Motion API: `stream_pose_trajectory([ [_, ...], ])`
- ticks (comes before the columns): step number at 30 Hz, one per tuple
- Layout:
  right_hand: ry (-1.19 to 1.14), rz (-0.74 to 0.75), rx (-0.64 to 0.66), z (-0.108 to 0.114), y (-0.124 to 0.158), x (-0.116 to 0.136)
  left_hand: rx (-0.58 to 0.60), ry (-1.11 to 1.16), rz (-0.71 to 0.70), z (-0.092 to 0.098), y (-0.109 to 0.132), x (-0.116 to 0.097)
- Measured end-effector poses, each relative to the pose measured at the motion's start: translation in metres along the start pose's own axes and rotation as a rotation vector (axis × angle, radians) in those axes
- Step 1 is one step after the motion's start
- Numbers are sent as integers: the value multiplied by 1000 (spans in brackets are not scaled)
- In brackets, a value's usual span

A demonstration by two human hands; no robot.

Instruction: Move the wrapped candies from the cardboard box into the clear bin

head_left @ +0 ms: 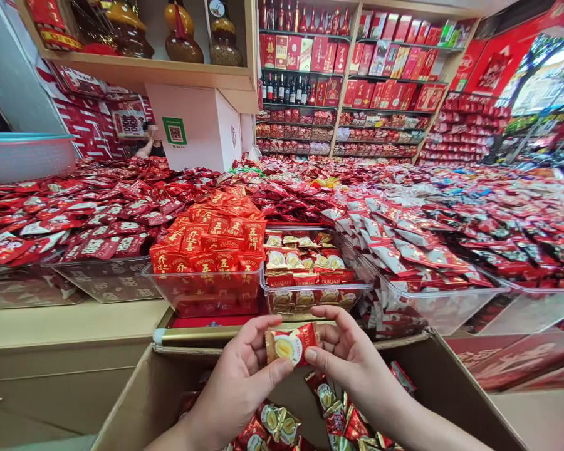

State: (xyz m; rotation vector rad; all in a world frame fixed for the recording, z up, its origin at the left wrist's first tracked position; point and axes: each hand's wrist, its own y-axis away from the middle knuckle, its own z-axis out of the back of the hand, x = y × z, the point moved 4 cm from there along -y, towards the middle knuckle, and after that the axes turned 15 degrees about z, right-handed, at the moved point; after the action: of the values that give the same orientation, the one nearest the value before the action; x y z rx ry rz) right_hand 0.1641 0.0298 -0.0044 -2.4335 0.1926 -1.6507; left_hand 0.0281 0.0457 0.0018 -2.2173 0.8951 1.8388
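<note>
A red and gold wrapped durian candy (289, 346) is held up between my two hands, its printed side facing me. My left hand (244, 369) pinches the gold end with thumb and fingers. On the other end, my right hand (345, 351) grips the red side, thumb in front. Below them stands an open cardboard box (131, 388) with loose candies of the same kind (275, 423) at its bottom. Just beyond the hands, a clear plastic bin (317, 289) contains rows of matching durian candies (305, 260).
Left of that bin is a clear bin of orange-red packets (211, 244). White and red packets (399, 232) heap up on the right. A gold tube (192, 336) lies behind the box's far edge. Shelves of bottles and boxes (305, 53) line the back; a person (153, 147) is at the far left.
</note>
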Motion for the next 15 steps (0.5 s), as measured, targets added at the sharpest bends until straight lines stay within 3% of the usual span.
stream_pose_trajectory([
  [5, 68, -12, 19, -4, 4, -2, -28, 1, 14, 0, 1, 3],
  [8, 205, 32, 61, -4, 1, 12, -17, -130, -39, 4, 3, 0],
  [12, 624, 393, -15, 13, -36, 69, -167, -513, -233, 22, 1, -15],
  [14, 880, 567, -51, 21, -68, 96, -277, -574, -296, 35, -5, -20],
  [15, 994, 585, -46, 25, -85, 103, -317, -567, -299, 41, -9, -21],
])
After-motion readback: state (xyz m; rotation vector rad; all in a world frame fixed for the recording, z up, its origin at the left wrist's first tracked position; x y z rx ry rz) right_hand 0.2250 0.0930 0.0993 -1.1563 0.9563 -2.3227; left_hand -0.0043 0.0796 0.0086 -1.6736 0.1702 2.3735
